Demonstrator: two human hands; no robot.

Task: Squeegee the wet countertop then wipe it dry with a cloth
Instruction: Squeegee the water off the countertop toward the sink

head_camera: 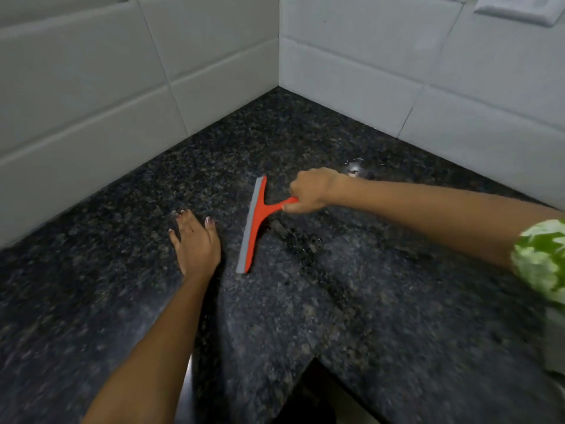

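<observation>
Head cam looks down at the inside corner of a dark granite surface (pixel 305 301). The right hand (pixel 308 191) has its fingers clamped round the handle of the orange squeegee (pixel 253 224), blade down on the stone, out from the back corner. The left hand (pixel 195 243) lies flat just beside the blade, fingers apart. Wet streaks and a puddle (pixel 354 168) near the back-right edge sit behind the blade, so I reckon they'll get missed, or water gets shoved onto that left hand. No cloth in sight.
</observation>
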